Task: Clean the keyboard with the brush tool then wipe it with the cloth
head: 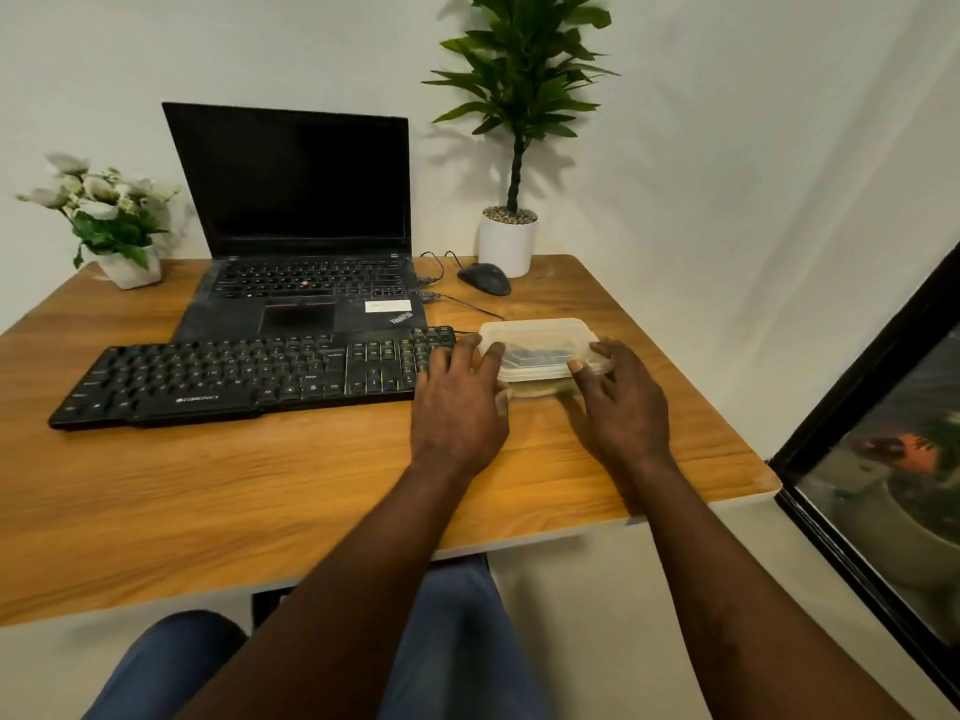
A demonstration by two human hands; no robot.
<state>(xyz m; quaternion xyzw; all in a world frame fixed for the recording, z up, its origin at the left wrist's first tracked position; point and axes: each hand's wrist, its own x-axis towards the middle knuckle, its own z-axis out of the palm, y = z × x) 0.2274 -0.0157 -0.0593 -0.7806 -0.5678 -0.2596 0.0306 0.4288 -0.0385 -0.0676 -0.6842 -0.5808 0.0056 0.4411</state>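
Observation:
A black external keyboard lies on the wooden desk in front of an open laptop. Just right of the keyboard stands a clear plastic container with a lid, and something dark shows through it. My left hand grips the container's left side, thumb on the lid. On the container's right side rests my right hand, fingers on the rim. No brush or cloth shows outside the container.
A black mouse and its cables lie behind the container. A tall potted plant stands at the back right, a white flower pot at the back left. The desk's right edge is close to a dark window frame.

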